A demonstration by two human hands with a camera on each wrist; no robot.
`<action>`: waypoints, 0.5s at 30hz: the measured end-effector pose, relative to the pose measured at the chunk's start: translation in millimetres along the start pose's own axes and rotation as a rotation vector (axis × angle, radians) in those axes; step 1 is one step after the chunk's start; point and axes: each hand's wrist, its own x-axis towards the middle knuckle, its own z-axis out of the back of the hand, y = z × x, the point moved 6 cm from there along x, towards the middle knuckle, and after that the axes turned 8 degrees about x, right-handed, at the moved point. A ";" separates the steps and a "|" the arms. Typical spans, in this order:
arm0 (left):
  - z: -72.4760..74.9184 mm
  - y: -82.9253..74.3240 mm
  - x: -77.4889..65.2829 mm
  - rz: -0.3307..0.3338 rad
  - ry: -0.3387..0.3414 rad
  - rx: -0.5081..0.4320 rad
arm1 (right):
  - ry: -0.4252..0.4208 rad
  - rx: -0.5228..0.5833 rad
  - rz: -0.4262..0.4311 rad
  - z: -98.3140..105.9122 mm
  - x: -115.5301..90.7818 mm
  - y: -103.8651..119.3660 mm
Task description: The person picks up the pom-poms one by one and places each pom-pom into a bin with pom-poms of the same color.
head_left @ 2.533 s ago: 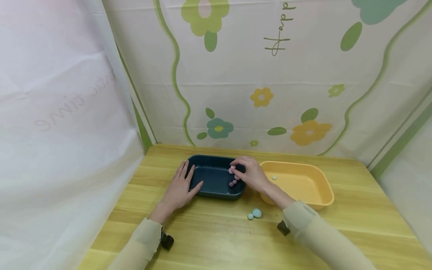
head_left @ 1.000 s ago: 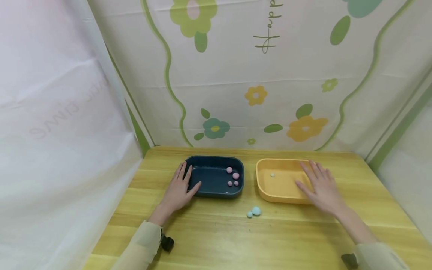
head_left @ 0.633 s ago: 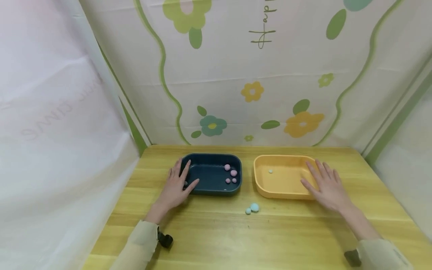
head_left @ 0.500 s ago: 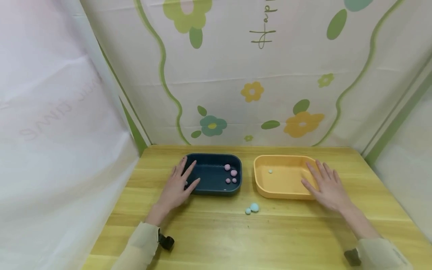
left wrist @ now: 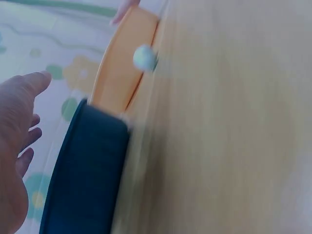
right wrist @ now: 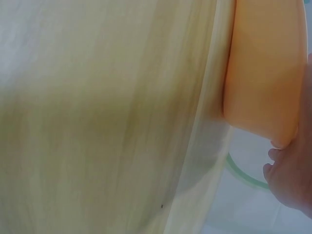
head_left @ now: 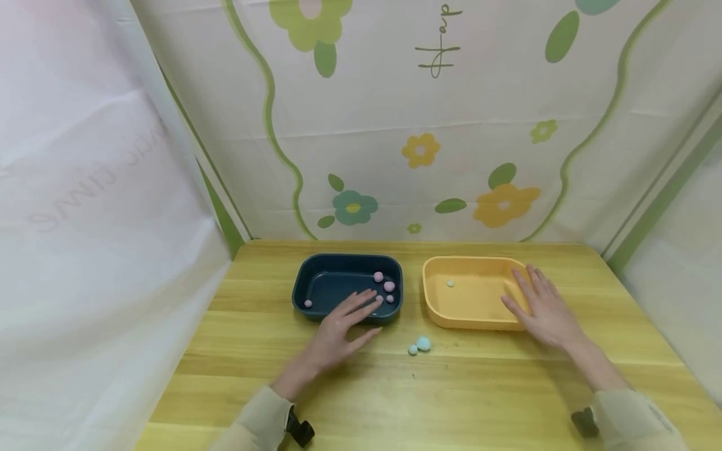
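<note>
My left hand (head_left: 338, 335) reaches over the front rim of a dark blue tray (head_left: 327, 314), fingers extended and nothing held. Its fingertips overlap a small pink ball (head_left: 380, 300) at the tray's right side in the head view. Two larger pink balls and another small one lie beside it, and a single pink ball (head_left: 308, 304) sits in the near left corner. With fingers spread, my right hand (head_left: 548, 313) rests at the right end of a yellow tray (head_left: 474, 324). One small pale ball (head_left: 450, 284) lies inside that tray.
Between and in front of the trays, a larger pale blue ball (head_left: 423, 343) and a smaller pale blue ball (head_left: 413, 350) lie on the wooden table (head_left: 451, 401). A flowered cloth (head_left: 361, 150) hangs behind the table's back edge, with more cloth at both sides.
My right hand left the pink balls for the yellow tray's right end and stayed there. My left hand has just moved rightward off the dark tray's left end, uncovering the corner ball.
</note>
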 end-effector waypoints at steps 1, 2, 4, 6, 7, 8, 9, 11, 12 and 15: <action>-1.6 -4.4 0.2 -0.013 -0.021 -0.035 | -0.001 -0.001 0.000 -0.1 0.2 -0.2; -3.2 -8.2 0.1 -0.026 -0.044 -0.069 | 0.002 -0.002 -0.002 -0.2 0.4 -0.2; -6.1 -14.6 -0.7 -0.050 -0.087 -0.129 | 0.008 -0.003 -0.010 -0.4 0.6 -0.4; -9.3 -19.6 -1.7 -0.066 -0.113 -0.167 | 0.015 -0.004 -0.017 -0.8 0.9 -1.1; -11.1 -21.6 -2.2 -0.071 -0.119 -0.180 | 0.014 -0.002 -0.019 -0.9 0.8 -1.4; -13.0 -23.4 -2.5 -0.077 -0.123 -0.193 | 0.017 -0.001 -0.022 -1.0 0.9 -1.5; -14.9 -25.1 -3.0 -0.082 -0.125 -0.206 | 0.017 0.000 -0.023 -1.0 0.9 -1.8; -19.0 -28.1 -3.7 -0.083 -0.123 -0.235 | 0.013 0.002 -0.018 -0.8 0.9 -1.8; -21.2 -29.8 -4.1 -0.088 -0.121 -0.249 | 0.009 0.003 -0.015 -0.6 0.9 -1.6; -29.2 -35.4 -5.1 -0.093 -0.102 -0.278 | 0.001 0.006 -0.004 0.0 0.6 -1.6</action>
